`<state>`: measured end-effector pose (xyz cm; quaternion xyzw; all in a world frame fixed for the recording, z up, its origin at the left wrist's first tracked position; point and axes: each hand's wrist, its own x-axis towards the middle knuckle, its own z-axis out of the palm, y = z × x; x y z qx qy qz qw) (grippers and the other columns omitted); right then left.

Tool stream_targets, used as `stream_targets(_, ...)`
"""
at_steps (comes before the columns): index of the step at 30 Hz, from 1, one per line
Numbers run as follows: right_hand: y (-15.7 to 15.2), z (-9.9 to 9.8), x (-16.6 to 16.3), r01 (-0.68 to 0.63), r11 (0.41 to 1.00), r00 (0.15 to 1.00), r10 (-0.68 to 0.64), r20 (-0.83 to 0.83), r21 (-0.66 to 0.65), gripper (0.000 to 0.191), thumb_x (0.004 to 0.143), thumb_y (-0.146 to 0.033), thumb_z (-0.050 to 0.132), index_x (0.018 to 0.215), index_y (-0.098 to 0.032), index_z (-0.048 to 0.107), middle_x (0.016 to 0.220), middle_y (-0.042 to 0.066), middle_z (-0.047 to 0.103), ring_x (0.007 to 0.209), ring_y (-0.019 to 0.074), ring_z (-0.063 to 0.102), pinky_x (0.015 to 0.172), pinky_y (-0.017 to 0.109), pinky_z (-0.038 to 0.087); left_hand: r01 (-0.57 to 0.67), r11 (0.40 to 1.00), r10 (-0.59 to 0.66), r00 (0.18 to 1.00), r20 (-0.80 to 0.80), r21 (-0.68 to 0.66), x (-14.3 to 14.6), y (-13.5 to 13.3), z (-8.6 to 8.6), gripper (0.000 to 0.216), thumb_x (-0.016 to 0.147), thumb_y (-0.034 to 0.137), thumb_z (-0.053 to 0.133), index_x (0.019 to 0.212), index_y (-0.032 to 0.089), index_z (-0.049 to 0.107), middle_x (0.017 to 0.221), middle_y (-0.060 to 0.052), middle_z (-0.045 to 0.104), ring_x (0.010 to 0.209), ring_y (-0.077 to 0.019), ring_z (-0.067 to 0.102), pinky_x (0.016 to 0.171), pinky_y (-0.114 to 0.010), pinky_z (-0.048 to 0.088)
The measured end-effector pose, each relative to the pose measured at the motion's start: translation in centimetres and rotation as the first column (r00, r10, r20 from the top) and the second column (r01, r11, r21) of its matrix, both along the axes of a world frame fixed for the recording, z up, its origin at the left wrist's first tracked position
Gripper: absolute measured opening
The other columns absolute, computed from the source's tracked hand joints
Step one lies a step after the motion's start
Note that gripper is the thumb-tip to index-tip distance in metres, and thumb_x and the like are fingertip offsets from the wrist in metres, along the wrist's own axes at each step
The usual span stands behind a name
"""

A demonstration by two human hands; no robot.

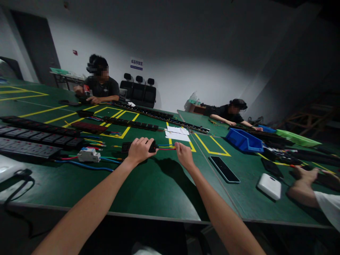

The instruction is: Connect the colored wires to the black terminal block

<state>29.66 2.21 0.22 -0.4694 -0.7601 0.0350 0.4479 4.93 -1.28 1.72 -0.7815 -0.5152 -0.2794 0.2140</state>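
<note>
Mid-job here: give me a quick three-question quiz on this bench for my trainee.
1. True or false: the left hand is closed around a small black part.
2. Multiple choice: which thing lies nearest the right hand? A) a mug B) coloured wires C) a keyboard
3. Fill in the blank: the dark phone lies flat on the ____ table, to the right of both hands.

Key: 1 true; 2 B; 3 green.
</note>
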Motion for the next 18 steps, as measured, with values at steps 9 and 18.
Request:
stream_targets(9, -0.17, 0.17, 0.00, 0.008, 1.000, 0.999, -0.008, 0.041, 0.013, 0.055, 0.102, -0.055, 0.030, 0.062, -0.022, 0.046, 0.056, 0.001, 0.051, 0.050, 0.0132, 0.040, 0.054, 0.029, 0.021, 0.011, 1.000, -0.011, 1.000, -0.002, -0.014, 0.04, -0.07, -0.03, 0.050, 0.090, 0.056, 0.054, 0.119, 0.017, 0.064, 0.099, -0.015, 0.069, 0.094, -0.0299, 0.061, 0.078, -0.040, 0.042)
stream_targets(18, 0.30, 0.14, -0.13, -0.039, 0.998, 0.985, 0.030, -0.168, -0.054, 0.056, 0.098, -0.063, 0.031, 0.061, -0.023, 0.041, 0.054, -0.001, 0.042, 0.053, 0.0140, 0.037, 0.053, 0.028, 0.024, 0.005, 1.000, -0.006, 0.999, 0.046, 0.018, -0.08, 0.01, -0.17, 0.051, 0.092, 0.057, 0.050, 0.121, 0.017, 0.063, 0.100, -0.014, 0.069, 0.094, -0.0290, 0.062, 0.080, -0.040, 0.043)
